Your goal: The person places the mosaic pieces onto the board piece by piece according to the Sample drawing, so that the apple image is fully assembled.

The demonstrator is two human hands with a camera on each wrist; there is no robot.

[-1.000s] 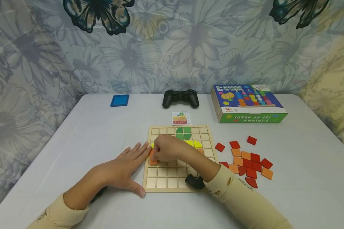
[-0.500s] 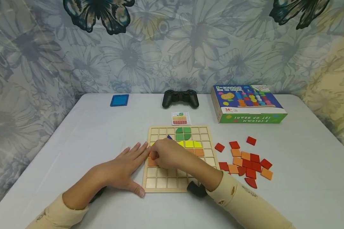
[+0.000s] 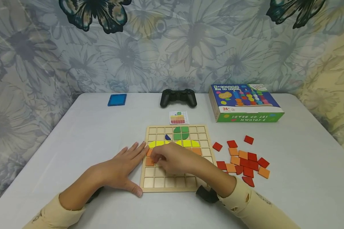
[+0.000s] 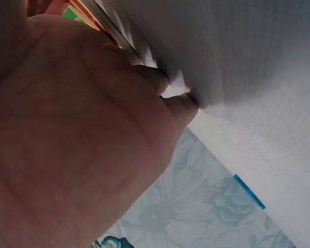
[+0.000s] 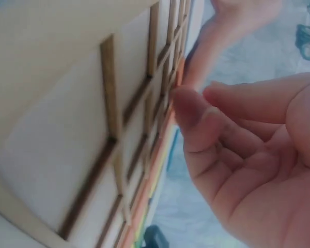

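Note:
A wooden grid board (image 3: 172, 190) lies on the table, with colored tiles in its upper cells. Green tiles (image 3: 181, 133), a small dark blue tile (image 3: 167, 137), a row of yellow tiles (image 3: 187, 143) and orange tiles (image 3: 150, 162) show in it. My left hand (image 3: 121, 170) is spread out, its fingertips at the board's left edge. Over the board's left half, my right hand (image 3: 175, 159) has curled fingers beside the lower orange tile and covers part of that row. In the right wrist view the thumb and forefinger tips are close together, with no tile visible between them.
Loose red tiles (image 3: 248, 163) and light orange tiles (image 3: 263, 172) are scattered right of the board. A pattern card (image 3: 179, 117) lies behind it. Farther back are a game controller (image 3: 178, 98), a blue square tray (image 3: 117, 100) and a toy box (image 3: 246, 103).
The right hand has drawn back slightly to the right from the lower orange tile, uncovering more of the yellow row and the blue tile. The left hand stays at the board's edge.

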